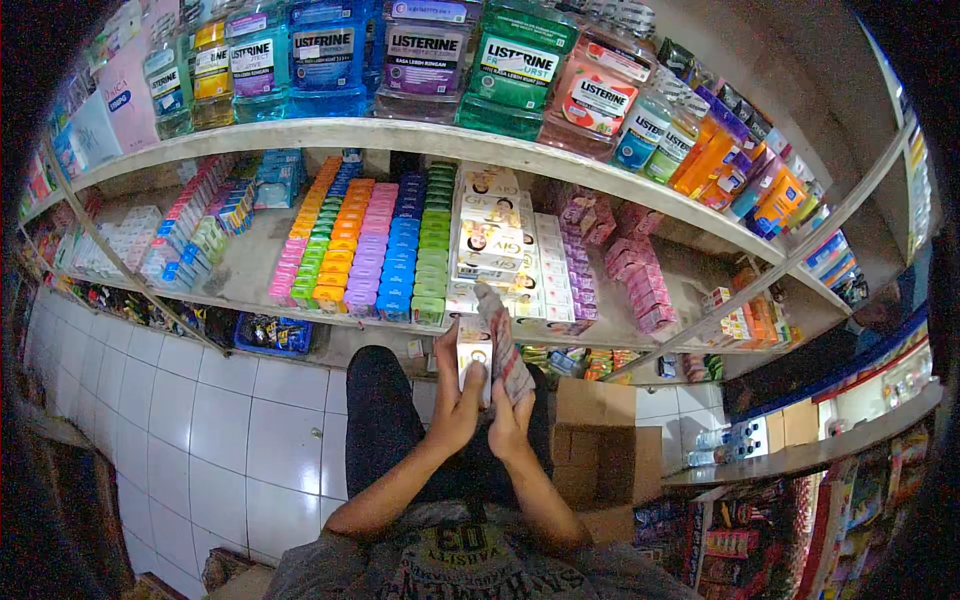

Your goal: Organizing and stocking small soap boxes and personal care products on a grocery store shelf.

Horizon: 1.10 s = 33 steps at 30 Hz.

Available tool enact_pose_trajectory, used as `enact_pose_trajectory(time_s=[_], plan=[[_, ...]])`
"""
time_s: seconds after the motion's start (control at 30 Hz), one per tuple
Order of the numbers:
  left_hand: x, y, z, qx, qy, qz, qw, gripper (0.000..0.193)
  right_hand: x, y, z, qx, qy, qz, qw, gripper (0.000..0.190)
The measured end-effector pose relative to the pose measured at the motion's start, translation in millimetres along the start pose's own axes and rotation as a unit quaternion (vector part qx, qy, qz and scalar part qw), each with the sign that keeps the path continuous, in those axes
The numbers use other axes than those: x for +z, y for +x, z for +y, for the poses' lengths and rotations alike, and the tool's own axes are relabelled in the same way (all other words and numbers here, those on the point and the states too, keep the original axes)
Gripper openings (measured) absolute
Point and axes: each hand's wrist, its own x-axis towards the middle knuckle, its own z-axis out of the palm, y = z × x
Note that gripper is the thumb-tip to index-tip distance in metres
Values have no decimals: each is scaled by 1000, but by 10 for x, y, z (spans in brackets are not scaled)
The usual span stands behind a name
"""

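My left hand (454,397) grips a small white Giv soap box (474,352), its thumb lying across the face turned up to me. Pressed near the box's right side is a grey-white cloth (504,346) with reddish stripes, held in my right hand (513,427). Both hands are close together over my lap, just in front of the shelf edge. Directly beyond them, a stack of white Giv boxes (491,232) rises on the lower shelf (247,259). Rows of green soap boxes (430,277) stand left of that stack, and purple boxes (582,281) to its right.
Listerine mouthwash bottles (517,64) line the upper shelf (360,133) overhead. An open cardboard box (596,409) stands on the floor right of my knees. Below the shelf at left sits a blue basket (273,346) of packets. Slanting metal bars (840,210) cross the shelf front.
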Motion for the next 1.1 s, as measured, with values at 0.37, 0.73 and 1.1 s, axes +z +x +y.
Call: enact_pose_trajectory(time_s=[0.37,0.73,1.1], plan=[[-33,-79,21,17,6,-40,999,65,-109,-92,9,-15,-20,-56,998,54],[-73,-77,267,-127,-48,34,990,62,41,-232,-167,-239,-166,-33,956,48],[-59,-110,156,-139,-221,70,963,57,43,-490,-119,-226,-198,-97,949,49]])
